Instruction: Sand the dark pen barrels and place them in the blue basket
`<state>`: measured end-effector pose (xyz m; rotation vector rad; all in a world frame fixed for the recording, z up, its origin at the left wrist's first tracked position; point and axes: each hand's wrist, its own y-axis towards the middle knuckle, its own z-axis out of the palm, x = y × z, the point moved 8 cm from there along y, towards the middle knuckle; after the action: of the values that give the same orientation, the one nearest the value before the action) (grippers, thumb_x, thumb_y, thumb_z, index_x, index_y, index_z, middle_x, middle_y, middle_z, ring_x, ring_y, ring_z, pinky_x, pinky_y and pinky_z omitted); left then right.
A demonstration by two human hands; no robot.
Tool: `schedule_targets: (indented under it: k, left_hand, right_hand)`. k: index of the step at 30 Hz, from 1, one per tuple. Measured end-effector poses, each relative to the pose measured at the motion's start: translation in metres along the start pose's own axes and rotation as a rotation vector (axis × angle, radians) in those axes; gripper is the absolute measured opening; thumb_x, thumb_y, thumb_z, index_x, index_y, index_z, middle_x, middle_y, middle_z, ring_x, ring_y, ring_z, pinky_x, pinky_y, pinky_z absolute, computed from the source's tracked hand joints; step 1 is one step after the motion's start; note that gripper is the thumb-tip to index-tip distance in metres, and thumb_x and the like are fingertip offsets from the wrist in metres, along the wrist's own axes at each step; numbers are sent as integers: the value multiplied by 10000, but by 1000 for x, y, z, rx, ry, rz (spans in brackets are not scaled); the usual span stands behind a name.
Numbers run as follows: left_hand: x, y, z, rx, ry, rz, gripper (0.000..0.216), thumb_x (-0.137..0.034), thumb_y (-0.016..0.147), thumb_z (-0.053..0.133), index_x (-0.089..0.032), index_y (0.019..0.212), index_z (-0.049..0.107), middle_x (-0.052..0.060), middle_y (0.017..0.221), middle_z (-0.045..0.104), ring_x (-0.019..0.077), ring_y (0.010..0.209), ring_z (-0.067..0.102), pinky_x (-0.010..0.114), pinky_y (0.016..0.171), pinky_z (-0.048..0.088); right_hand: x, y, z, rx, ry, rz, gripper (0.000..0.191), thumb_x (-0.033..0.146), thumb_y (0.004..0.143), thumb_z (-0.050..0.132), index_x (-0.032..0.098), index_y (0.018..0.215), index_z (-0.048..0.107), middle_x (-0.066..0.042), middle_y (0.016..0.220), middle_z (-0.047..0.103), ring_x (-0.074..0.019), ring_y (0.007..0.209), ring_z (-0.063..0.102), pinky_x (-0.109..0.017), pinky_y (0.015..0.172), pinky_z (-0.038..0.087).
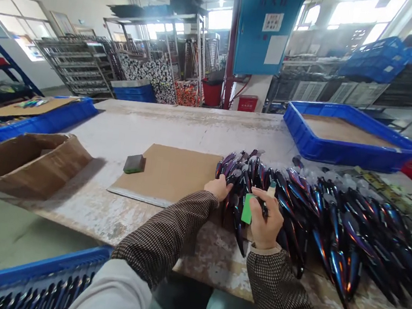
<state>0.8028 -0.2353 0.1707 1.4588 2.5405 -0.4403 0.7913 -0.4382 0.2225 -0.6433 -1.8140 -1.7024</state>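
Left hand (219, 187): rests on the left edge of the dark glossy pieces (332, 218). Its fingertips are buried among them, so I cannot tell whether it grasps one.
Right hand (266, 220): clenched around a green pad (247, 209), just beside the left hand. A pale tip shows above the fingers, too small to identify.
Pieces: heaped on the table (179, 126), blurring toward the right.
Blue crate (29, 273): cut off by the bottom edge.

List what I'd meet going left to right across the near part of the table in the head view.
Open cardboard box → small green-topped block → flat cardboard sheet → left hand → right hand holding a green piece → pile of dark glossy pieces.
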Motion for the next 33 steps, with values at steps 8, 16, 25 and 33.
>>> schedule_targets:
  k: [8, 16, 25, 33]
  left_hand:
    - [76, -140, -33, -98, -147, 130, 325, -442, 986, 438, -234, 1225, 512, 85, 1028, 733, 263, 944, 703, 316, 780, 483]
    - [147, -280, 35, -197, -537, -151, 306, -423, 971, 467, -235, 1198, 547, 79, 921, 742, 272, 839, 709, 307, 704, 459]
    - [139, -280, 71, -87, -341, -282, 271, -383, 1007, 366, -202, 1166, 489, 139, 1041, 730, 337, 865, 718, 324, 650, 434]
    - [141, -285, 76, -79, -451, -256, 315, -429, 1003, 355, -194, 1157, 497, 137, 922, 722, 335, 841, 706, 323, 640, 411]
  right_hand:
    - [3, -10, 10, 66, 14, -14, 189, 337, 956, 619, 208, 1051, 718, -63, 1062, 701, -262, 1011, 632, -432, 951, 468]
    - [47, -41, 77, 471, 48, -69, 193, 370, 958, 588, 238, 1048, 697, -45, 1087, 703, -262, 1020, 634, -449, 995, 410]
    - [68, -90, 162, 831, -229, -212, 108, 300, 888, 654, 236, 967, 690, -21, 1017, 697, -229, 990, 597, -375, 904, 358]
    - [68, -114, 179, 870, -346, -276, 75, 258, 871, 674, 239, 944, 679, -19, 978, 695, -236, 1011, 562, -393, 891, 278]
